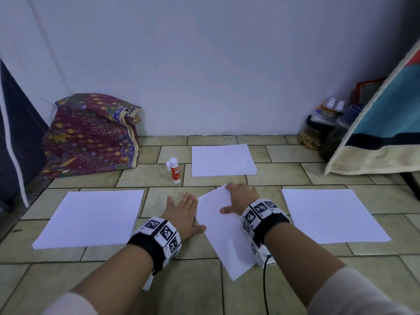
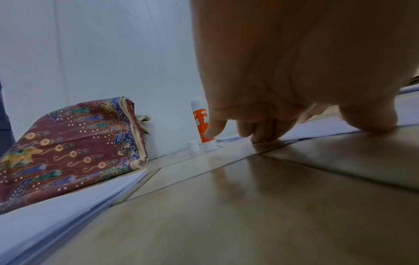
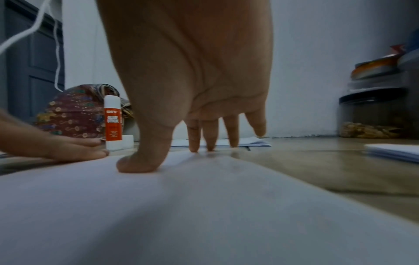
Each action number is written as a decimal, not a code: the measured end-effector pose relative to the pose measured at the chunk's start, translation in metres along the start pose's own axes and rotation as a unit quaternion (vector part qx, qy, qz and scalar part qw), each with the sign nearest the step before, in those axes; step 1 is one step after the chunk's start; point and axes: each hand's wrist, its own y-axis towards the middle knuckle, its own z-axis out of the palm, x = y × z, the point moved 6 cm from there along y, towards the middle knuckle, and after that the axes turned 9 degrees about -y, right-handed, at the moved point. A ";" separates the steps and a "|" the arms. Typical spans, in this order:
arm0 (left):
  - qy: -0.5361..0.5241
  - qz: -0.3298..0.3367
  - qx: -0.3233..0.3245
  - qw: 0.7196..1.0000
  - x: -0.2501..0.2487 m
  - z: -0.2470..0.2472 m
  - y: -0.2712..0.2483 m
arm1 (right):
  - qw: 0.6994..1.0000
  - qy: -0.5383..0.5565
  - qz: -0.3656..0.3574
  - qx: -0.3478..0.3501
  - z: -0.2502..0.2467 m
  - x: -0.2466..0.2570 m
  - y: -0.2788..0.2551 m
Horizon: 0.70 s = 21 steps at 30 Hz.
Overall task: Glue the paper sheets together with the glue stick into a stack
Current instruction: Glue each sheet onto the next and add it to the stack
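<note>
Between my two hands a single sheet (image 1: 223, 230) lies flat on the floor (image 1: 193, 292). It is turned at a slant, its long side running from near me on the right up to the far left, one corner pointing away from me. My right hand (image 1: 239, 197) presses flat on its far end with fingers straight. My left hand (image 1: 183, 214) lies flat on the tiles with fingers straight, and its thumb touches the sheet's left edge.

Past my hands the glue stick (image 1: 175, 170) stands upright, its cap (image 2: 192, 146) just beside it. Three paper piles lie around: left pile (image 1: 91, 218), far pile (image 1: 222, 160), right pile (image 1: 331, 215). None touches the sheet.

I see a tan tile floor that meets a pale wall (image 1: 204, 64). A flowered cloth (image 1: 91, 135) sits at the wall on the left, and jars (image 1: 318, 130) sit at the right. Bare tiles show between the sheet and each pile, and more lie near me.
</note>
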 end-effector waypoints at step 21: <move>-0.072 -0.024 -0.010 0.997 0.014 0.006 0.010 | 0.988 0.035 -0.138 0.062 0.008 0.093 -0.016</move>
